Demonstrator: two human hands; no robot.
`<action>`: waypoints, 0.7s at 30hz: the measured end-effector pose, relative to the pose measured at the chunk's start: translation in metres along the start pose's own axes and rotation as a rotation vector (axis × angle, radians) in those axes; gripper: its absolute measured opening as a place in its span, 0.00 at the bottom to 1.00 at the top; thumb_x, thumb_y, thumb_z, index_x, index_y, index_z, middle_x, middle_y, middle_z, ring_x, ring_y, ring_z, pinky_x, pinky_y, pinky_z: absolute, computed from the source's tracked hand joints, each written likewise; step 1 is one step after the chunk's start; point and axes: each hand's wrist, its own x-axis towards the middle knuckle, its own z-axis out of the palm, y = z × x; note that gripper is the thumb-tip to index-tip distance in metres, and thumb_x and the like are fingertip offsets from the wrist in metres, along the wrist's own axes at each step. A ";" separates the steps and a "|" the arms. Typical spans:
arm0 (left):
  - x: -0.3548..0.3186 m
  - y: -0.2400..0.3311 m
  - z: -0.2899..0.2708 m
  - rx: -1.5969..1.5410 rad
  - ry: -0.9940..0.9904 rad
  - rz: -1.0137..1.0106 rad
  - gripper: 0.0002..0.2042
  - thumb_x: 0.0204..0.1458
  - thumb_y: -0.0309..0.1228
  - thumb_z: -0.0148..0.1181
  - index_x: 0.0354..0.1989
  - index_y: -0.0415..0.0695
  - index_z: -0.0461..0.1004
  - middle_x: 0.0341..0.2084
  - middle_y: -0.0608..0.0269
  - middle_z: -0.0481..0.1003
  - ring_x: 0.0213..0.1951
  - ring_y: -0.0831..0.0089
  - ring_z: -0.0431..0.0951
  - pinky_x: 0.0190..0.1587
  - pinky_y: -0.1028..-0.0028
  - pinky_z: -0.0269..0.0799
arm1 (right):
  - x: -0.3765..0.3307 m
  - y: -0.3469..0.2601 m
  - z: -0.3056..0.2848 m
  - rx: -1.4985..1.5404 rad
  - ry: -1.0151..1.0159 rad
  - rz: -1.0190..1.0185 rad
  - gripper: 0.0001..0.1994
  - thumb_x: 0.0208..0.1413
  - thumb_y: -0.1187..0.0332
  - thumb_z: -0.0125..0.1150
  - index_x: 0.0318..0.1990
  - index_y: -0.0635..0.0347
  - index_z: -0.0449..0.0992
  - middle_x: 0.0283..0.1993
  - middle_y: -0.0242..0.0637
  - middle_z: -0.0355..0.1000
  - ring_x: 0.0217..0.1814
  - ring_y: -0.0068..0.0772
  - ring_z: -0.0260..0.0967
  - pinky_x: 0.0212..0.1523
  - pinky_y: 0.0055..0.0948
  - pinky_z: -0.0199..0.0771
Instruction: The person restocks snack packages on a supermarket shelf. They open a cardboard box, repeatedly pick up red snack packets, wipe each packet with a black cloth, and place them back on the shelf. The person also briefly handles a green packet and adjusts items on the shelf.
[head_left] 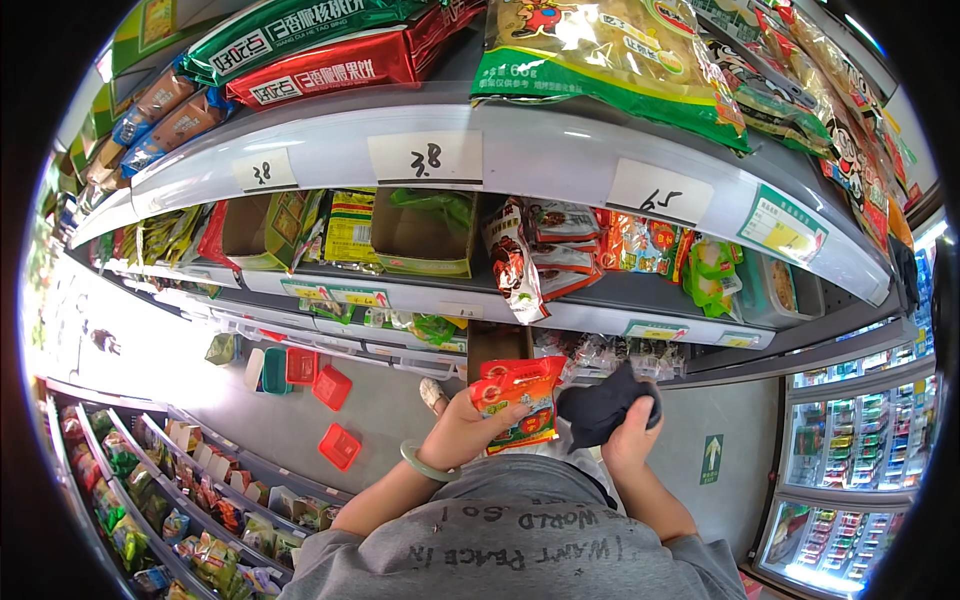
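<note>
Red snack packet [520,400] sits gripped in the left hand [462,432], held up below the front edge of the shelf [600,300]. Just right of it, the right hand [632,440] is closed around a dark cloth [603,408], touching the packet's side.

The snack packet [520,398] in the left hand [462,432] is glossy plastic film, red and orange, and it shines a little. The dark cloth [605,405] in the right hand [630,440] looks matt and soft. At 7 o'clock from the packet, the bracelet [425,465] on the left wrist is smooth and pale green, like polished stone. The shelf edge [560,160] at 12 o'clock is smooth grey painted metal with matt paper price tags [425,158]. The grey shirt [520,545] is matt cloth. The red baskets [335,415] at 9 o'clock are plastic.
</note>
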 end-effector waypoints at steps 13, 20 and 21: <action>-0.011 0.005 0.007 0.037 -0.058 -0.159 0.20 0.60 0.30 0.60 0.59 0.35 0.67 0.46 0.66 0.78 0.48 0.81 0.74 0.53 0.76 0.72 | 0.024 -0.019 0.031 -0.704 -0.367 -0.484 0.14 0.44 0.73 0.74 0.40 0.60 0.78 0.38 0.40 0.68 0.34 0.39 0.71 0.34 0.32 0.74; -0.007 0.001 0.013 -0.044 -0.046 -0.054 0.20 0.61 0.31 0.60 0.58 0.37 0.66 0.49 0.65 0.75 0.49 0.82 0.73 0.52 0.76 0.71 | 0.018 0.014 0.018 -0.161 -0.145 0.342 0.11 0.63 0.63 0.61 0.44 0.61 0.70 0.40 0.26 0.68 0.41 0.15 0.63 0.44 0.22 0.66; -0.007 -0.001 0.013 -0.064 -0.040 -0.063 0.20 0.61 0.31 0.59 0.59 0.37 0.66 0.50 0.65 0.75 0.49 0.81 0.73 0.52 0.76 0.71 | 0.016 0.013 0.019 -0.100 -0.204 0.328 0.12 0.62 0.64 0.62 0.45 0.62 0.71 0.40 0.26 0.69 0.42 0.16 0.63 0.44 0.22 0.66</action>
